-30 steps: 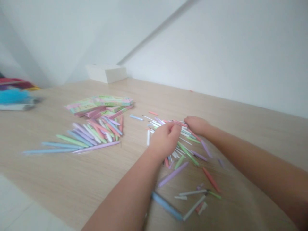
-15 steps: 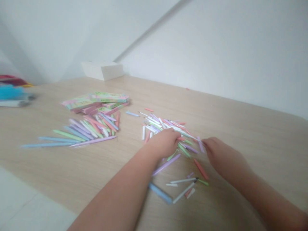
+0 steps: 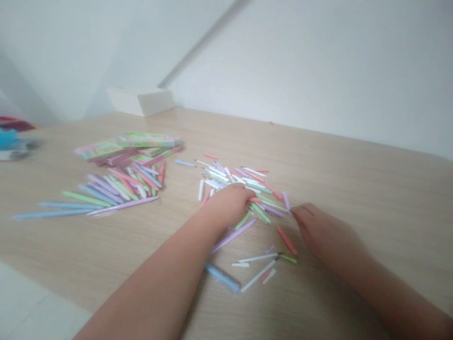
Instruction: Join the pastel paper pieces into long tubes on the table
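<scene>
My left hand (image 3: 231,200) is closed, its fingertips around a coral pen piece (image 3: 254,200) that sticks out to the right. My right hand (image 3: 313,224) pinches the end of a thin white pen refill (image 3: 278,207), which slants toward the coral piece; whether the two touch is blurred. Under and behind the left hand lies a loose pile of pastel pen parts and white refills (image 3: 217,174). A short purple piece (image 3: 286,200) rests just beyond the right fingertips. A coral barrel (image 3: 286,241) is between my forearms, with a purple pen (image 3: 235,234) near my left wrist.
Several pastel pens (image 3: 116,186) lie fanned out at left, before stacked pink-and-green boxes (image 3: 141,140). Nearer me are a blue barrel (image 3: 222,277) and loose white refills (image 3: 260,274). A white box (image 3: 141,101) stands by the wall; blue and red items (image 3: 10,137) sit far left.
The view has swung slightly right, so everything sits further left. My right hand has come a little nearer to me with the refill, below the short purple piece. My left hand keeps its hold.
</scene>
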The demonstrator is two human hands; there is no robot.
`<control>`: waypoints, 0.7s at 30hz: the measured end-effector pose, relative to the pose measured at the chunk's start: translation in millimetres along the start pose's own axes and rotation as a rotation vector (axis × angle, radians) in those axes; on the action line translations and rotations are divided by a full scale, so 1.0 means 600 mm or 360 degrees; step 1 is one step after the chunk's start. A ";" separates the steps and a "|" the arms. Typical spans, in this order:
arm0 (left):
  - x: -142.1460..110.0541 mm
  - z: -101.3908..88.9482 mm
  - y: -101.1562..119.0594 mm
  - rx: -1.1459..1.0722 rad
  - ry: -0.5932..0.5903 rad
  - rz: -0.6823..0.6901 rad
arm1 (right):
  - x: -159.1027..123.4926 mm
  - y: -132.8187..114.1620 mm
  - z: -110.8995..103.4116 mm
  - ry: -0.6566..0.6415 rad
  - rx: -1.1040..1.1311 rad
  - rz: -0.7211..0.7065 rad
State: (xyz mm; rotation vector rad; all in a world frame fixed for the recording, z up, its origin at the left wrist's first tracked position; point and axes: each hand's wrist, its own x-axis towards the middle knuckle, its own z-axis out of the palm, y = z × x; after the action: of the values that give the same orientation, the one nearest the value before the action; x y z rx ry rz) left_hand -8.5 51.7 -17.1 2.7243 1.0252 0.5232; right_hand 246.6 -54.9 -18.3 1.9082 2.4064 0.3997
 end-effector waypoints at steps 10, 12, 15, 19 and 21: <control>-0.002 0.001 0.006 0.0188 -0.0023 -0.0055 | 0.004 -0.020 -0.017 -0.0054 -0.0116 0.0003; -0.002 0.002 0.007 0.0216 -0.0035 -0.0073 | 0.004 -0.019 -0.017 -0.0051 -0.0138 0.0010; -0.001 0.003 0.004 0.0233 -0.0038 -0.0095 | 0.003 -0.016 -0.012 -0.0041 -0.0127 0.0009; 0.001 0.010 0.003 0.0215 -0.0038 -0.0085 | 0.004 -0.017 -0.007 -0.0035 -0.0119 -0.0013; 0.003 0.015 0.006 0.0180 -0.0047 -0.0043 | 0.006 -0.025 -0.011 -0.0026 -0.0148 -0.0040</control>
State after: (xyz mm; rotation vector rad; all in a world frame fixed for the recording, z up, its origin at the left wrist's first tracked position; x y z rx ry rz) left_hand -1.6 49.6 -23.8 2.8023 1.1153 0.4315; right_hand 230.4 -55.7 -14.9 1.8341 2.3545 0.4837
